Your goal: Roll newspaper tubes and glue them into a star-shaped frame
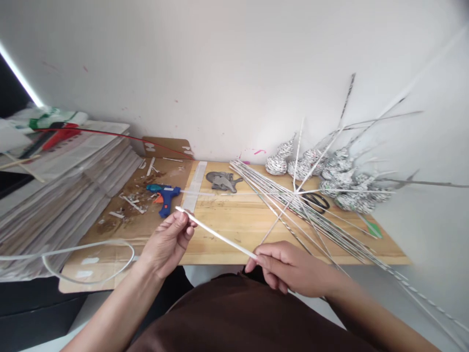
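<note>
Pinched in the fingers of the left hand (169,238) and gripped by the right hand (291,268), a white paper stick (222,237) slanted above the wooden table's (238,220) front edge.
Beyond it lay a blue glue gun (168,198); to the right, spoked white sticks (296,192) crossed a bundle of rods (269,187) near woven gourd-shaped pieces (276,165).

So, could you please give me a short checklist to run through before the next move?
1. White stick held by the left hand near one end: ok.
2. Right hand gripping the same stick: ok.
3. Blue glue gun apart from both hands: ok.
4. Glue gun hot or cold: cannot tell.
5. Black handles free of surrounding sticks: not ok, sticks crowd them.
6. Cardboard free of scraps: not ok.
</note>
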`<state>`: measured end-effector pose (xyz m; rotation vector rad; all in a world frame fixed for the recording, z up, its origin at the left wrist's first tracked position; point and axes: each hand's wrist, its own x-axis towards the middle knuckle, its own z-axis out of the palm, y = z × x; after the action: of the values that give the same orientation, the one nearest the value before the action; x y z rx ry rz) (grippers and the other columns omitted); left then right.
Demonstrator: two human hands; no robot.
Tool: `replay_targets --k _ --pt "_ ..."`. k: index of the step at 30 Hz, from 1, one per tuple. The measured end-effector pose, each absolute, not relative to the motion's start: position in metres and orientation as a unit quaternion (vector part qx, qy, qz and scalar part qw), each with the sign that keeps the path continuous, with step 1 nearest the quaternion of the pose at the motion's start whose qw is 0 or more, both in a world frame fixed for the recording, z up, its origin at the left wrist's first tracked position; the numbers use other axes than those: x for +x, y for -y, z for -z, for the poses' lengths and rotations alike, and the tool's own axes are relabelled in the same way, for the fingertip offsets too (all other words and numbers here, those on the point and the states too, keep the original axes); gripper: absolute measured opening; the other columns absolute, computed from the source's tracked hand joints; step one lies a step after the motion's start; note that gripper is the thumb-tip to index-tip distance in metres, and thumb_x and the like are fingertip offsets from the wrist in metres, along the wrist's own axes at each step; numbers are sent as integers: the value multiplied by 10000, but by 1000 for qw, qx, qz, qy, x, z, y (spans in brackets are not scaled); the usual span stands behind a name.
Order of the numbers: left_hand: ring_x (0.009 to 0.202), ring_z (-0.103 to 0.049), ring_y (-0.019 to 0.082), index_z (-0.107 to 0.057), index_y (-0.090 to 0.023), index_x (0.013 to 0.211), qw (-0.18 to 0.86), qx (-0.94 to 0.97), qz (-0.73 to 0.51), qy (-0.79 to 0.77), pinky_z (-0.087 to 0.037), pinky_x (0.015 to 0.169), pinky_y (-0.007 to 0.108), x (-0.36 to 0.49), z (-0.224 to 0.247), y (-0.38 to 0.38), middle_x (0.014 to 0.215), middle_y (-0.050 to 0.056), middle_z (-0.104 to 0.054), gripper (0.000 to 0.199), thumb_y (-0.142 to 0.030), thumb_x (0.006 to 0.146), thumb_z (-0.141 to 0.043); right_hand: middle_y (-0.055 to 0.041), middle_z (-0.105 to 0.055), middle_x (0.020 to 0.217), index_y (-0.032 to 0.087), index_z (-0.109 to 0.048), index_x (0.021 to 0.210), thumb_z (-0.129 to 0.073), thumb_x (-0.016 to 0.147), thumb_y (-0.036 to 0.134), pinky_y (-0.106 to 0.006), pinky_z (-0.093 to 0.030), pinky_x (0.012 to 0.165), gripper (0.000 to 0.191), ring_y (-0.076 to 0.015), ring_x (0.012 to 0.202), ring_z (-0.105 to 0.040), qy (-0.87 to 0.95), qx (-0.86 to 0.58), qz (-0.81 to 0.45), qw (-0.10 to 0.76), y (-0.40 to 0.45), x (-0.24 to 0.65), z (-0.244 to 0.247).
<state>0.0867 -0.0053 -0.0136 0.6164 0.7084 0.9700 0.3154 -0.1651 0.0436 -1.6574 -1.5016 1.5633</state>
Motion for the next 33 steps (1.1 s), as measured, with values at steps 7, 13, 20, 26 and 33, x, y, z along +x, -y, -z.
replay_targets --k 7,13,20,26,33 --pt "622 -566 99 -696 -148 798 670 465 -407 -412 -471 532 148 74 26 6 699 34 -640 230 -347 707 -767 -19 -644 695 210 -664 908 -385 957 401 -261 -388 613 341 -154 621 -567 618 -739 -205 173 159 370 -51" --pt "582 -550 119 -659 -181 667 468 629 -401 -474 -444 582 185 39 31 7 647 24 -632 267 -413 798 -653 -135 -704 1002 143 -668 1068 -379 921 232 -317 -416 782 337 -252 912 -634 582 -809 -3 87 105 436 -20" --pt "1063 -569 284 -679 -258 1132 262 813 -328 -403 -419 973 380 19 35 18 1093 77 -680 530 -348 628 -812 -136 -683 1098 128 -670 1114 -461 905 255 -370 -415 915 322 -271 1030 -603 659 -720 77 204 61 411 -11" --pt "1156 -489 294 -594 -240 1249 92 917 -215 -324 -401 985 478 3 58 16 1247 97 -603 502 -313 766 -710 -55 -721 974 191 -711 959 -524 896 232 -324 -473 832 201 -196 897 -647 763 -596 -102 230 41 346 0" --pt "1055 -562 265 -733 -274 953 128 895 -277 -325 -445 889 418 -3 50 23 961 35 -725 158 -248 846 -621 -76 -713 920 166 -710 936 -550 890 201 -391 -452 896 170 -220 912 -615 815 -527 -98 220 27 316 23"
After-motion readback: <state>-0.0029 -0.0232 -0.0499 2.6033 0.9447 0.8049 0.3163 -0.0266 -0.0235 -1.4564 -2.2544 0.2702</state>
